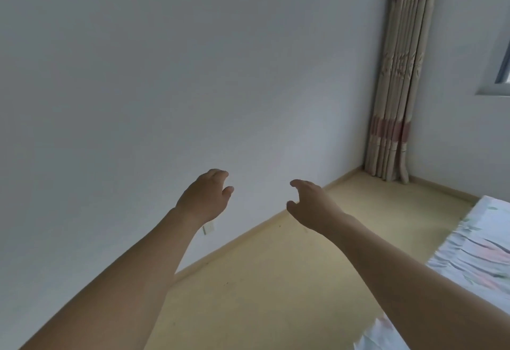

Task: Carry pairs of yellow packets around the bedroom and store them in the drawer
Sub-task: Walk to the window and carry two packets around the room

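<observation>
Yellow packets: none in sight from here, and the drawer is out of view too; where they lie cannot be told.

Left hand [205, 198]: raised in front of the white wall [165, 73], back of the hand toward the viewer, fingers loosely curled, holding nothing. Bare forearm runs down toward the lower left.

Right hand [311, 203]: raised beside the left hand, a clear gap between the two, fingers loosely curled, thumb set apart below them, holding nothing. Bare forearm runs down toward the lower right, passing in front of the bed.

Wall socket [207, 228]: small pale plate low on the white wall, just under the left wrist.

Floor [276, 280]: pale yellow, meets the white wall along a matching skirting board.

Curtain [400, 79]: beige with reddish bands, gathered in folds, hanging in the corner at the right end of the white wall, reaching the floor.

Window [499, 73]: edge of a frame, right of the curtain.

Bed [474, 256]: corner with a pale floral sheet, away from the white wall, at the right.
</observation>
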`<state>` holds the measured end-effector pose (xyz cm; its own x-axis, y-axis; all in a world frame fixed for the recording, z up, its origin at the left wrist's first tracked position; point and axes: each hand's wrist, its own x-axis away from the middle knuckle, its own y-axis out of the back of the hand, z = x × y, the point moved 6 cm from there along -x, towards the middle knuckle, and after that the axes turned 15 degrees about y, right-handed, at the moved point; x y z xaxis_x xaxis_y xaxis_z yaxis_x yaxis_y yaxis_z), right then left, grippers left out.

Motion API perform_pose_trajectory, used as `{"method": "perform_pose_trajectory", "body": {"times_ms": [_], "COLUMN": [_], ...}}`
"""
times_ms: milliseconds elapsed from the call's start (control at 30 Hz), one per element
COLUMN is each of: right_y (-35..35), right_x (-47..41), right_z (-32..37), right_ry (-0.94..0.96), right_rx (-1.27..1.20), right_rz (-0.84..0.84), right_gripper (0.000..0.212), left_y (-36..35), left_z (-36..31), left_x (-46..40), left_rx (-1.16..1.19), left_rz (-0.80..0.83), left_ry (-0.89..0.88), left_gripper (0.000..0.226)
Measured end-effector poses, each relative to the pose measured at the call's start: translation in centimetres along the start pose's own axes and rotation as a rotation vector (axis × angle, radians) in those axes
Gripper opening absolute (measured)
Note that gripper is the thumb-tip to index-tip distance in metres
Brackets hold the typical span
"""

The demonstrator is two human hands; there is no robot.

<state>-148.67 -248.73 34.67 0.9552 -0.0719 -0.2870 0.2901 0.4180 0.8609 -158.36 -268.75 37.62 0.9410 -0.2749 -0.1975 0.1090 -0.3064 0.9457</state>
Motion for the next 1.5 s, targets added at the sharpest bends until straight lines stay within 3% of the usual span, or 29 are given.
{"method": "perform_pose_trajectory", "body": {"times_ms": [367,567,733,1000,1167,1333,1500], "right_y": [-4.4,-8.4,-7.8,-2.7,1.1,7.7,14.6], "right_x": [-26.2,-39.9,-50.2,-57.1,-59.5,-62.5,-63.7], "right_z": [-3.7,-9.5,-16.1,-31.4,-44.3,-57.0,-68.0], "right_ry": [0.040,0.005,-0.130,-0.364,-0.475,-0.543,-0.627], "right_rx": [0.004,0.040,0.049,0.071,0.098,0.117,0.127], "right_rz": [-0.015,-0.036,-0.081,-0.181,-0.203,-0.273,-0.364], "right_gripper": [0.056,0.057,0.056,0.058,0.057,0.040,0.043], "left_y": [-3.0,-7.2,-10.0,-18.0,-24.5,-29.3,-31.6], "left_z": [4.3,4.9,1.6,-13.9,-27.1,-41.9,-56.2], "left_x": [-25.7,-41.6,-55.7,-70.7,-77.5,-84.2,-89.2], "left_rx": [0.010,0.025,0.001,0.108,0.144,0.141,0.208], "left_rz": [-0.026,-0.017,0.016,0.093,0.125,0.149,0.146], "left_ry": [0.002,-0.047,-0.146,-0.345,-0.496,-0.635,-0.738], "left_gripper": [0.047,0.047,0.047,0.047,0.047,0.047,0.045]}}
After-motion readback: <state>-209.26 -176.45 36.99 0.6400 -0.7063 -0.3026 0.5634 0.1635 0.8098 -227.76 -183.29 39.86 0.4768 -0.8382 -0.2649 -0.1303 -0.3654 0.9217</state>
